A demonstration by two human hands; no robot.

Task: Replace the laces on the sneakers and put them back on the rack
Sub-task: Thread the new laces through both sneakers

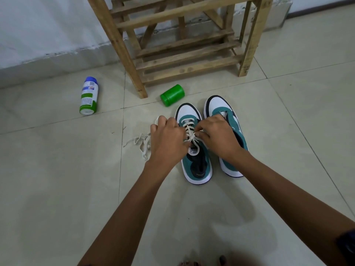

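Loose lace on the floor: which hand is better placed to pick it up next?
Left. The left hand sits right beside the loose lace, while the right hand is across the laced sneaker, pinching its lace.

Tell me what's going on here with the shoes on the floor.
A person is lacing the left sneaker of a teal and white pair on the tiled floor. The left hand and right hand both pinch the white lace over its tongue. The right sneaker beside it shows no lace. A loose lace lies to the left. The wooden rack stands behind.
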